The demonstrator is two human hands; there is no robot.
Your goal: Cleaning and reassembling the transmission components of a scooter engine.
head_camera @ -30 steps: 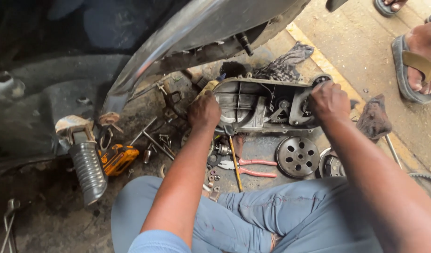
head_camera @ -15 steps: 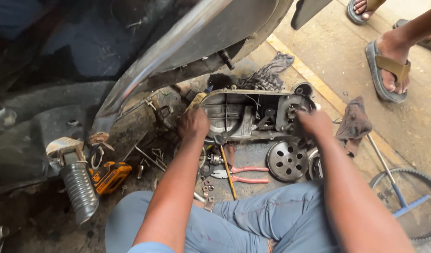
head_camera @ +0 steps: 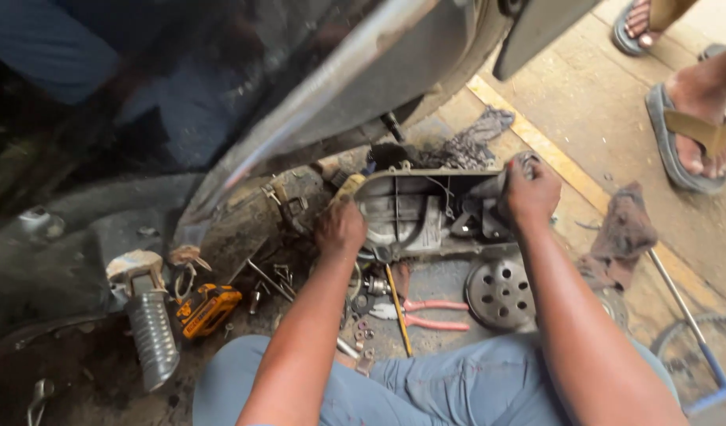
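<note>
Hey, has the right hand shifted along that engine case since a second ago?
No. The right hand still grips the right end of the grey engine case, just above the round perforated disc; only the camera moved.

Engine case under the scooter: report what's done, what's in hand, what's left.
Done: a round perforated disc lies on the ground near red-handled pliers and loose bolts. In hand: left hand and right hand grip the engine case. Left: those parts are unfitted.
</note>
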